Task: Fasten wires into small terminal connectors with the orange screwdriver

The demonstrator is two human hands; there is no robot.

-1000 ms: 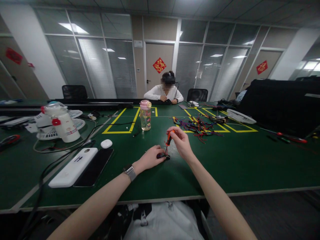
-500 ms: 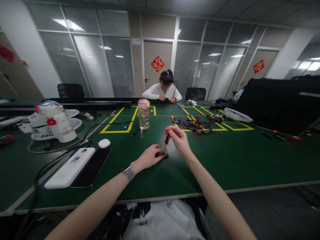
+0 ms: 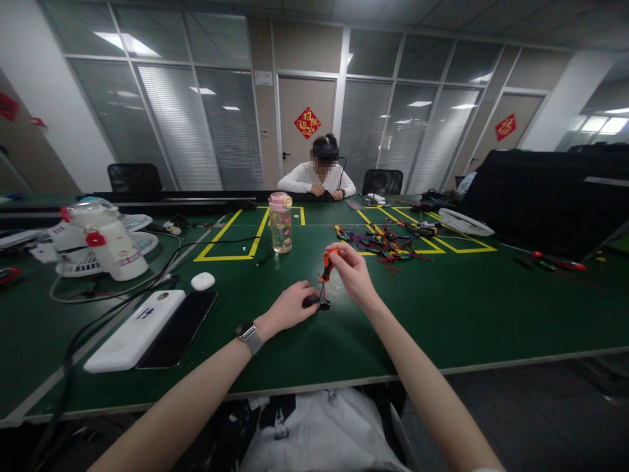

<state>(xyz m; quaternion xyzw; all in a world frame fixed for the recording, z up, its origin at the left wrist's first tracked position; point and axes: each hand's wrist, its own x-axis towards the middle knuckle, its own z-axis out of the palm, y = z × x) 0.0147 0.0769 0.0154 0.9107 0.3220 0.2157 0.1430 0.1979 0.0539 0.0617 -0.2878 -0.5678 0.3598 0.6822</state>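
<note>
Two bare hands, left hand (image 3: 289,307) pinning small black part (image 3: 317,303), right hand (image 3: 351,272) pinching slim orange screwdriver (image 3: 325,264)

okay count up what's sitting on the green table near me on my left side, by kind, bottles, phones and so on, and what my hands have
Bottles: 2, a pink-capped bottle and a white bottle
Earbud case: 1
White device: 1
Black phone: 1
Orange-handled tool in right hand: 1
Small black part under left hand: 1
Total: 7

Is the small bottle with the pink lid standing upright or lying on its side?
Upright. The bottle stands on its base on the green table, pink lid on top, beyond both hands.
</note>
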